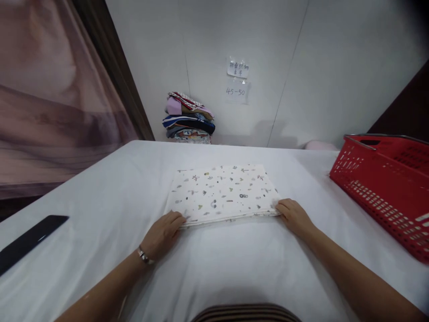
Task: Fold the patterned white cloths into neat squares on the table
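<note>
A white cloth (223,192) with small printed figures lies folded into a flat rectangle on the white-covered table (241,259). Several layers show along its near edge. At the near left corner, my left hand (165,230) is closed on the cloth, with a silver band round the wrist. My right hand (293,213) pinches the near right corner, the fingertips on top and the thumb hidden. Between the two hands the cloth lies flat on the table.
A red perforated basket (385,188) with a metal handle stands at the right. Folded fabrics (189,118) are piled against the back wall beneath paper signs (237,80). A black flat object (30,241) lies at the left, near a pinkish curtain (60,98).
</note>
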